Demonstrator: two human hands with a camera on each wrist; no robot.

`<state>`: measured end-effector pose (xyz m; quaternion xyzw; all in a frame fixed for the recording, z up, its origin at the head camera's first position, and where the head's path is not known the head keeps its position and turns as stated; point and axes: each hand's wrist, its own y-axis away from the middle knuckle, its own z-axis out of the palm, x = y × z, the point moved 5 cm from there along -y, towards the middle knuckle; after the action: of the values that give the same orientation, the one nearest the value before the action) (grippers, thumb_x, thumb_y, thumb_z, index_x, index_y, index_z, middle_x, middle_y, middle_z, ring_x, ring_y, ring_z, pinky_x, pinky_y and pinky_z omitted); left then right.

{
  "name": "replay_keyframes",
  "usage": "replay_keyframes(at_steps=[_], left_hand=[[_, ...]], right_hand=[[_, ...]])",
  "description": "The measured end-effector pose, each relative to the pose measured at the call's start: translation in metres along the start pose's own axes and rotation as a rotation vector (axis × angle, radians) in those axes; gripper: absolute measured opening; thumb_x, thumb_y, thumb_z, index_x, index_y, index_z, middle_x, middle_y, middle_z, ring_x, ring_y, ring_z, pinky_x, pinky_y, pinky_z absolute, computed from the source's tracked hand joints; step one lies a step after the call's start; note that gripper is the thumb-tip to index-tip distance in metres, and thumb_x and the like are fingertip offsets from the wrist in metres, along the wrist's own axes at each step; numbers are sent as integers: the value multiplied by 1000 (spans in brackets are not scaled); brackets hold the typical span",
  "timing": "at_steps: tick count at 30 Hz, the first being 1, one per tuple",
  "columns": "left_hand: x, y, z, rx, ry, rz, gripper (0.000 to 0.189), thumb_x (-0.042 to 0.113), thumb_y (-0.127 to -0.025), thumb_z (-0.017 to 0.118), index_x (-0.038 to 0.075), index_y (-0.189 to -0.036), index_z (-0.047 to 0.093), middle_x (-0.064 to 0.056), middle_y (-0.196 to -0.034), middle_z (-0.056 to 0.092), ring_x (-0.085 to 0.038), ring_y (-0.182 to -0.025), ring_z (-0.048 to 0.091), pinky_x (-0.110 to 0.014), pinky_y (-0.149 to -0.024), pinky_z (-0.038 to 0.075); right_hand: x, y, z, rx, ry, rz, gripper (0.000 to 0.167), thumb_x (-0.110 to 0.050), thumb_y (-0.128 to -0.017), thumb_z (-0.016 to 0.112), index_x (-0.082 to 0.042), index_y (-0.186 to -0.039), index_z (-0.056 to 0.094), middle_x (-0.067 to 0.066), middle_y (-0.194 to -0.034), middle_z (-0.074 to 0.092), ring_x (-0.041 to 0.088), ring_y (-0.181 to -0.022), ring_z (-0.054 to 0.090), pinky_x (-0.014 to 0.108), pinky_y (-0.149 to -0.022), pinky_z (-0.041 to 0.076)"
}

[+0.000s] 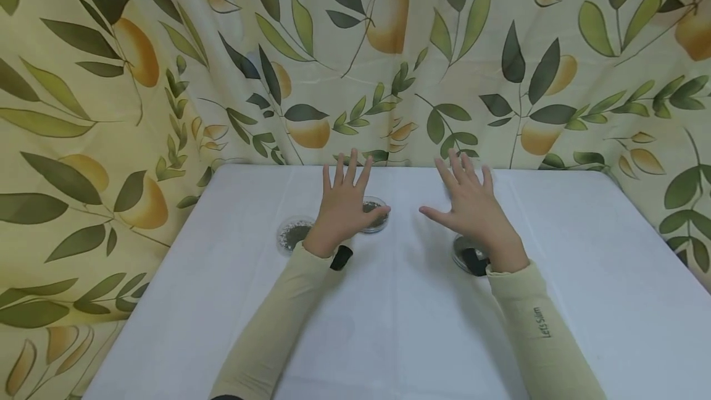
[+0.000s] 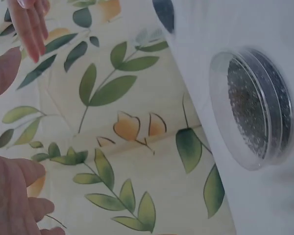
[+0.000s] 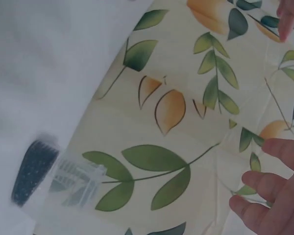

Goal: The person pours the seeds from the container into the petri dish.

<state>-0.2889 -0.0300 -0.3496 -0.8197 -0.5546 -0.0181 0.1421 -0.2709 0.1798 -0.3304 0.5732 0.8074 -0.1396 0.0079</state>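
Observation:
Both hands are raised over the white table with fingers straight and spread, holding nothing. My left hand (image 1: pixel 345 210) is above and between two round clear dishes. The left dish (image 1: pixel 293 234) has dark, white-flecked contents; the far dish (image 1: pixel 374 215) is partly hidden behind the thumb. In the left wrist view, a clear dish (image 2: pixel 255 107) of dark granular stuff stands apart from the fingers. My right hand (image 1: pixel 472 205) hovers by a third round dish (image 1: pixel 462 252), mostly covered by the wrist. A dark speckled piece (image 3: pixel 35 174) beside ribbed clear plastic (image 3: pixel 78 181) shows in the right wrist view; its kind is unclear.
A white cloth (image 1: pixel 355 338) covers the table. Behind and to the sides hangs a curtain (image 1: pixel 355 97) printed with leaves and orange fruit. Black pieces (image 1: pixel 341 258) sit at the wrists, under the light green sleeves (image 1: pixel 278 320).

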Motion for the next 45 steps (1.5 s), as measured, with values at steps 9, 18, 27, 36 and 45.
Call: replay_keyframes(at_steps=[9, 18, 27, 36, 45], left_hand=[[-13, 6, 2, -4, 37, -77, 96, 68, -82, 51, 22, -152, 4, -11, -159, -4, -32, -146, -13, -57, -114, -7], [-20, 5, 6, -29, 9, -86, 96, 71, -83, 47, 20, -153, 4, -9, -159, -7, -33, -145, -15, -58, -114, -9], [-21, 5, 2, -8, 40, -68, 94, 66, -84, 51, 20, -153, 6, -10, -159, -4, -33, -145, -16, -58, -114, -8], [-20, 7, 0, -10, 47, -74, 93, 65, -85, 51, 21, -152, 4, -9, -159, -4, -33, -145, -16, -57, -114, -9], [-20, 7, 4, -30, 60, -73, 93, 63, -86, 51, 20, -152, 3, -10, -159, -7, -33, -144, -18, -57, -113, -10]], right_hand=[[-4, -4, 5, -51, 3, 32, 99, -61, -82, 56, -7, -151, 11, 20, -157, 1, 41, -145, -1, 67, -109, -2], [-5, -7, 11, -64, 21, 36, 99, -63, -81, 56, -8, -151, 13, 21, -157, 3, 44, -144, 3, 68, -108, 2], [-6, -10, 12, -65, 24, 36, 98, -63, -82, 55, -9, -152, 12, 20, -157, 3, 43, -144, 3, 67, -109, 2], [-6, -10, 12, -81, 27, 41, 97, -63, -82, 54, -10, -152, 11, 21, -157, 1, 43, -144, 1, 67, -109, 1], [-7, -10, 13, -92, 11, 29, 97, -62, -84, 53, -11, -152, 8, 19, -158, -4, 42, -144, -2, 67, -109, -1]])
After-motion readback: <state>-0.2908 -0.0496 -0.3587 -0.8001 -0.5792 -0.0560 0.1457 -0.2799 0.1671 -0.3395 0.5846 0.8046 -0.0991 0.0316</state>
